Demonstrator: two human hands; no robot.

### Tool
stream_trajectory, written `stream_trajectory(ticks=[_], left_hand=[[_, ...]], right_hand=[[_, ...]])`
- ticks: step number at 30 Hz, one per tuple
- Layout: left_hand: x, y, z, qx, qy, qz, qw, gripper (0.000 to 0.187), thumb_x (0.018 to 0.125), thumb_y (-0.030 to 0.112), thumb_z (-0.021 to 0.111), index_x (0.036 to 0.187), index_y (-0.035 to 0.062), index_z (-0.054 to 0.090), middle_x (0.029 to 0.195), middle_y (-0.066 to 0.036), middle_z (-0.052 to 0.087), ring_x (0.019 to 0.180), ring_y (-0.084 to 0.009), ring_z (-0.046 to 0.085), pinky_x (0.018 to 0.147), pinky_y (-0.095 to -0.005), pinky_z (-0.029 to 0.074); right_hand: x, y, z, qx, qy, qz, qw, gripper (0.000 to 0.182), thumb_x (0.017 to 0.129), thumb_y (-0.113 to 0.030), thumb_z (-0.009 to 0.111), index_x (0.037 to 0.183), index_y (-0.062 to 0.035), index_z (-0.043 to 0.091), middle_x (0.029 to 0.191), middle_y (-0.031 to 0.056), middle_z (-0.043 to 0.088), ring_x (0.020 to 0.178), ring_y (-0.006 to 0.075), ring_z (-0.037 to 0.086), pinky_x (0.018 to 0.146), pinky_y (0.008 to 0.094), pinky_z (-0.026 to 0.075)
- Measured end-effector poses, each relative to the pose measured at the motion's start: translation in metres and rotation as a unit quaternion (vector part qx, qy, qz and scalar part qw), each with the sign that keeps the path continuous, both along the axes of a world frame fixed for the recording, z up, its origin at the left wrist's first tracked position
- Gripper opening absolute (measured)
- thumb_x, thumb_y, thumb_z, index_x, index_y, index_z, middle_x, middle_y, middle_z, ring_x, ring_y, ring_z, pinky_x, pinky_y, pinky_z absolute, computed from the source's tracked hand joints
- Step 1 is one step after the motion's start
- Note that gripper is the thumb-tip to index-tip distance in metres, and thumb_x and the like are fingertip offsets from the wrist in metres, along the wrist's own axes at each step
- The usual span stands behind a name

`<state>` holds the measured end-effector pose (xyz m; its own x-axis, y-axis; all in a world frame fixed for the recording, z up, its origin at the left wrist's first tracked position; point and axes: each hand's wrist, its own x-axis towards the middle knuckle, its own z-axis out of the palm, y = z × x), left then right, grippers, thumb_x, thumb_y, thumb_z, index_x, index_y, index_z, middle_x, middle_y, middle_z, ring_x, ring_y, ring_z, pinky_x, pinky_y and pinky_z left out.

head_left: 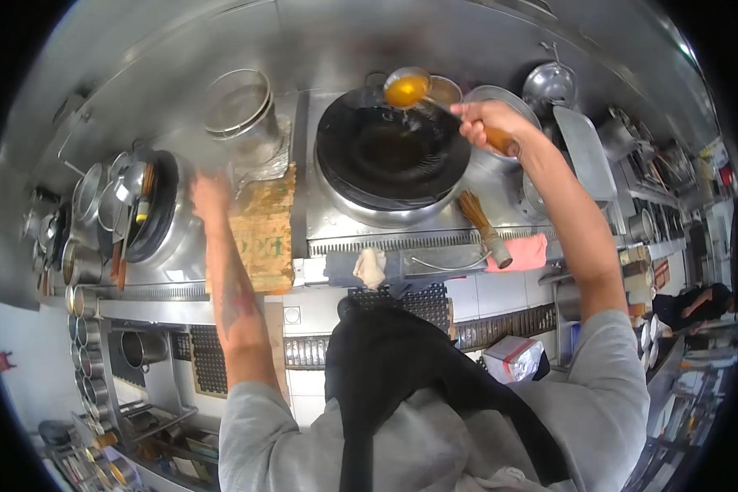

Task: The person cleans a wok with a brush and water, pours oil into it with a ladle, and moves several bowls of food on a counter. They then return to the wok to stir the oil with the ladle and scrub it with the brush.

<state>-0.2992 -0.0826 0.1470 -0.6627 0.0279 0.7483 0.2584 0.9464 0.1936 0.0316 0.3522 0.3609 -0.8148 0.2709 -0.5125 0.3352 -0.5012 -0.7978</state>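
My right hand is wrapped round the wooden handle of a ladle. Yellow liquid, like oil, fills the ladle's bowl, raised over the back rim of a black wok. A little liquid shows in the wok's bottom. My left hand is stretched forward, its fingers smeared by motion, left of a wooden board and in front of a tall metal pot with a strainer on top.
A bamboo brush, a pink cloth and a whitish rag lie along the front edge. Another dark wok with ladles stands at left. A metal tray is at right. A person is farther right.
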Motion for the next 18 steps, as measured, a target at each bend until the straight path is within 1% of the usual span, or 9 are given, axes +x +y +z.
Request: stream_trajectory(ticks=[1, 2, 3, 4, 6, 11, 14, 16, 18], left_hand=[[0.066, 0.028, 0.052, 0.027, 0.029, -0.085, 0.996, 0.045, 0.089, 0.037, 0.066, 0.116, 0.0015, 0.064, 0.11, -0.022, 0.068, 0.094, -0.0394, 0.068, 0.079, -0.0465, 0.055], [0.12, 0.066, 0.097, 0.067, -0.214, -0.193, 0.955, 0.041, 0.084, 0.034, 0.074, 0.115, 0.0084, 0.067, 0.106, -0.018, 0.07, 0.096, -0.0351, 0.068, 0.083, -0.0428, 0.054], [0.177, 0.103, 0.101, 0.153, -0.225, -0.311, 0.911, 0.036, 0.081, 0.032, 0.078, 0.109, 0.0112, 0.071, 0.099, -0.015, 0.072, 0.092, -0.032, 0.069, 0.08, -0.0413, 0.054], [0.206, 0.142, 0.078, 0.153, -0.265, -0.434, 0.847, 0.031, 0.08, 0.031, 0.08, 0.102, 0.0094, 0.073, 0.095, -0.013, 0.072, 0.091, -0.0316, 0.069, 0.081, -0.0415, 0.054], [0.258, 0.204, 0.003, 0.044, -0.228, -0.513, 0.826, 0.03, 0.084, 0.033, 0.076, 0.1, 0.0074, 0.074, 0.095, -0.017, 0.07, 0.091, -0.035, 0.068, 0.083, -0.044, 0.053], [0.286, 0.246, -0.03, 0.061, -0.334, -0.488, 0.804, 0.029, 0.088, 0.033, 0.072, 0.096, 0.0044, 0.072, 0.096, -0.016, 0.067, 0.089, -0.0365, 0.067, 0.08, -0.0457, 0.052], [0.286, 0.24, -0.02, 0.077, -0.363, -0.475, 0.798, 0.028, 0.088, 0.031, 0.072, 0.099, 0.0047, 0.072, 0.093, -0.015, 0.066, 0.091, -0.0366, 0.066, 0.081, -0.0444, 0.052], [0.279, 0.23, -0.013, 0.105, -0.364, -0.468, 0.799, 0.031, 0.084, 0.032, 0.076, 0.1, 0.0054, 0.071, 0.092, -0.013, 0.067, 0.09, -0.0353, 0.066, 0.082, -0.0448, 0.052], [0.262, 0.2, 0.021, 0.178, -0.125, -0.456, 0.863, 0.036, 0.079, 0.034, 0.08, 0.1, 0.0061, 0.073, 0.1, -0.013, 0.067, 0.094, -0.0337, 0.065, 0.084, -0.0452, 0.051]], right_hand=[[0.012, 0.01, -0.014, 0.093, -0.055, 0.031, 0.994, 0.029, 0.092, -0.001, 0.049, 0.121, -0.0074, 0.049, 0.074, 0.0038, 0.051, 0.052, 0.0074, 0.047, 0.042, 0.0221, 0.042], [0.021, 0.018, -0.021, 0.185, -0.11, 0.063, 0.974, 0.031, 0.091, -0.001, 0.047, 0.121, -0.0072, 0.05, 0.07, 0.0019, 0.051, 0.051, 0.0087, 0.047, 0.042, 0.0239, 0.042], [0.033, 0.017, -0.02, 0.266, -0.139, 0.095, 0.949, 0.036, 0.088, 0.0, 0.044, 0.122, -0.0049, 0.051, 0.065, 0.0009, 0.05, 0.049, 0.0114, 0.047, 0.042, 0.0282, 0.042], [0.045, 0.019, -0.027, 0.264, -0.143, 0.096, 0.949, 0.036, 0.088, 0.0, 0.044, 0.122, -0.0049, 0.051, 0.065, 0.0009, 0.05, 0.049, 0.0114, 0.047, 0.042, 0.0282, 0.042], [0.062, 0.027, -0.037, 0.385, -0.155, 0.135, 0.9, 0.035, 0.091, -0.003, 0.046, 0.126, -0.0057, 0.051, 0.068, -0.0007, 0.048, 0.048, 0.0085, 0.046, 0.044, 0.0258, 0.041], [0.105, -0.014, -0.028, 0.543, -0.121, 0.118, 0.822, 0.033, 0.093, -0.006, 0.046, 0.125, -0.0095, 0.052, 0.07, -0.0003, 0.048, 0.045, 0.0084, 0.042, 0.043, 0.0269, 0.039], [0.112, -0.008, -0.068, 0.379, -0.007, 0.017, 0.925, 0.031, 0.091, -0.005, 0.047, 0.121, -0.0111, 0.053, 0.068, 0.0026, 0.053, 0.046, 0.0134, 0.049, 0.041, 0.0303, 0.042], [0.107, 0.009, -0.114, -0.044, 0.164, -0.054, 0.984, 0.024, 0.092, -0.006, 0.047, 0.115, -0.0094, 0.053, 0.07, 0.0021, 0.053, 0.047, 0.0122, 0.049, 0.04, 0.0304, 0.041], [0.082, -0.033, -0.141, 0.339, -0.003, 0.005, 0.941, 0.024, 0.091, -0.004, 0.049, 0.114, -0.0097, 0.051, 0.073, 0.0021, 0.052, 0.047, 0.0101, 0.047, 0.04, 0.0299, 0.04]])
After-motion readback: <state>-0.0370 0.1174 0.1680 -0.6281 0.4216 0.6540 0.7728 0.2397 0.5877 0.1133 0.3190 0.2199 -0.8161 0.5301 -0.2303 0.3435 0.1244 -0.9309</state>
